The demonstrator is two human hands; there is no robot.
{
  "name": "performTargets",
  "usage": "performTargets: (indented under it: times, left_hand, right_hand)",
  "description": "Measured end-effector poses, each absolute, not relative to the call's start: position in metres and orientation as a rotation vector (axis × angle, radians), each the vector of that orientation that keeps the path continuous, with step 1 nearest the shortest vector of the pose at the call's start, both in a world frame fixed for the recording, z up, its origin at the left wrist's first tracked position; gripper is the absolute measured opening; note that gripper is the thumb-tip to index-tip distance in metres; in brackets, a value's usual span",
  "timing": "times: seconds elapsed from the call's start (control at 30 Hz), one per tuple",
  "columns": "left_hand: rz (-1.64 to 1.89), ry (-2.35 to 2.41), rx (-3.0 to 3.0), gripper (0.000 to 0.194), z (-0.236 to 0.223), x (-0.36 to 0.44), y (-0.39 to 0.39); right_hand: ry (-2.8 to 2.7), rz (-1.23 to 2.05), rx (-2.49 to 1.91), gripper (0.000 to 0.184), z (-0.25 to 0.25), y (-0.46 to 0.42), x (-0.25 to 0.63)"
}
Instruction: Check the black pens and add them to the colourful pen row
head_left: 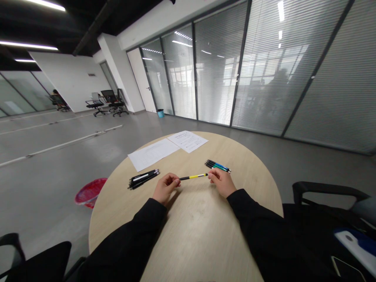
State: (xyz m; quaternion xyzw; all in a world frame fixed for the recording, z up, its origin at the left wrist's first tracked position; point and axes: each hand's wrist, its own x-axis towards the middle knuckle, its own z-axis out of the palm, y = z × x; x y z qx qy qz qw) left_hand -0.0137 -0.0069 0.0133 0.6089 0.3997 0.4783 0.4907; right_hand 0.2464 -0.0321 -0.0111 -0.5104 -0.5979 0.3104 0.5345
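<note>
Head cam: L hand (166,188) and R hand (221,182) hold yellow-and-black pen (194,177) crosswise between them, over round light-wood table (252,188). Fingers curled, not spread; L fingertips (177,181) pinch one end, R fingertips (210,176) the other. Two-ended pinch keeps barrel level and steady, wrists relaxed. Bundle of black pens (143,179) lies just beside L hand; blue-and-green pens (217,166) near R hand. Two paper sheets (153,154) lie beyond, red wastebasket (89,192) on floor at L.
</note>
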Motion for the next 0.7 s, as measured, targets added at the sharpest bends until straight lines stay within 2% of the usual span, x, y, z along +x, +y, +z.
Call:
performTargets:
  times: [0.7]
  left_hand:
    - [1.161,0.982,1.503,0.024,0.0163,-0.0123,-0.0096]
  right_hand:
    - [-1.524,0.633,-1.249,0.02,-0.0047,-0.0365,0.2467]
